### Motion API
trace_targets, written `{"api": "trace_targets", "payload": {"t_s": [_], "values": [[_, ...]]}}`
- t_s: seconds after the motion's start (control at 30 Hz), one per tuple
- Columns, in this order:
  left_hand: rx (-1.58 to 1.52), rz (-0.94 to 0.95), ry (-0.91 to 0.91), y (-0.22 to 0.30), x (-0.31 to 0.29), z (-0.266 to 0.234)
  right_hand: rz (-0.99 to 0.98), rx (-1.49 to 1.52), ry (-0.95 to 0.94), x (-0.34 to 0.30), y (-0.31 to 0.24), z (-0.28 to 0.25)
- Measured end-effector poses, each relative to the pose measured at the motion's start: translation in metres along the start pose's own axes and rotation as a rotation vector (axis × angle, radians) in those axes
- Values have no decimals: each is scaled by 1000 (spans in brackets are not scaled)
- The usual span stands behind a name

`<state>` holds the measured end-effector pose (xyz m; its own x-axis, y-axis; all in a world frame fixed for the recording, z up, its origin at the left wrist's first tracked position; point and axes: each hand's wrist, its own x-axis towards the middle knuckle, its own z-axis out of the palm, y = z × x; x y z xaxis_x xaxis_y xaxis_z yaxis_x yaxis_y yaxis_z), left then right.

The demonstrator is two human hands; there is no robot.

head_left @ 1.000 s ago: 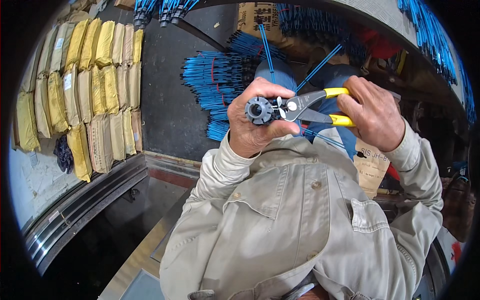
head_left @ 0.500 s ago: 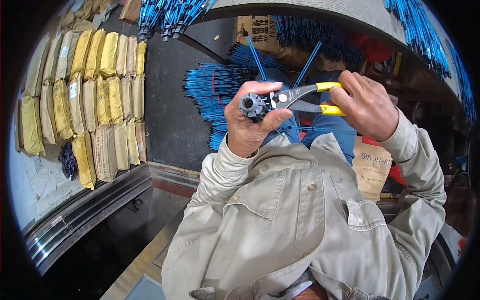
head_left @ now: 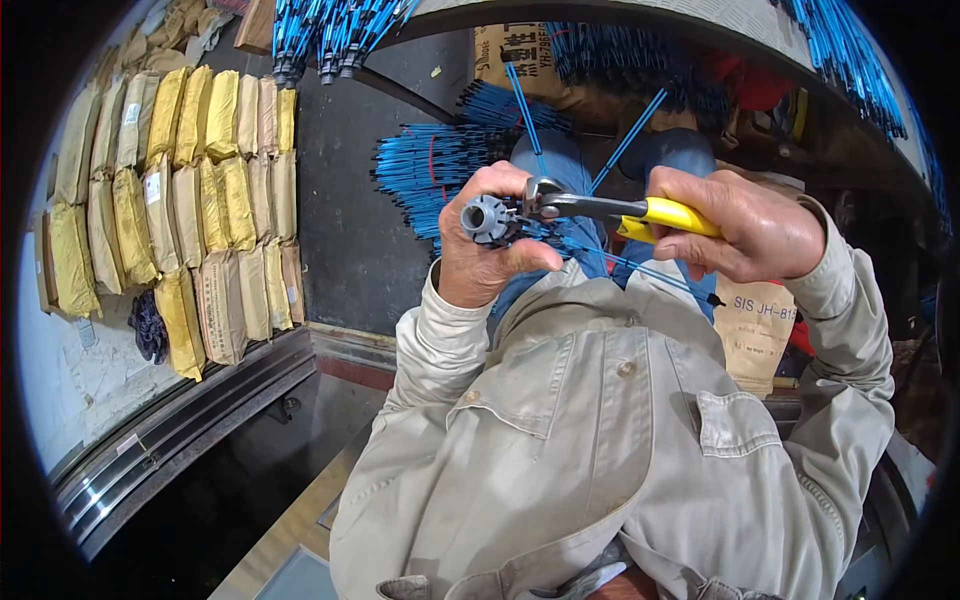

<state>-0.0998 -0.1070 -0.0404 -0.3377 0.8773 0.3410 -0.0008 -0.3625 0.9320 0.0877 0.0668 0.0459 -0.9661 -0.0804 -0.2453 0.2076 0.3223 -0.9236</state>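
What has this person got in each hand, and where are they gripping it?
The left hand grips a small grey ribbed round part by its sides, open end up. The right hand holds yellow-handled pliers by the handles, nose at the part.

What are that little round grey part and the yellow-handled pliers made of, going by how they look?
The round grey part in the left hand looks like dull bare metal: even matte grey, with a hollow bore and notched rim. The pliers in the right hand seem to be steel at the head, which shows a pale glint, with glossy yellow handles that are probably plastic or rubber sleeves.
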Motion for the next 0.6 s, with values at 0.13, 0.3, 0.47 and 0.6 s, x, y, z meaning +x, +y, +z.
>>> {"api": "trace_targets", "payload": {"t_s": [0.13,0.3,0.47,0.6], "values": [[6,21,7,-1,3,2,-230,-287,249,6,24,24],[8,0,54,2,6,7,-239,-259,370,24,63,59],[-27,-31,34,4,5,6,-391,-208,455,28,72,63],[-119,-44,4,9,4,12,-188,79,227,2,40,27]]}}
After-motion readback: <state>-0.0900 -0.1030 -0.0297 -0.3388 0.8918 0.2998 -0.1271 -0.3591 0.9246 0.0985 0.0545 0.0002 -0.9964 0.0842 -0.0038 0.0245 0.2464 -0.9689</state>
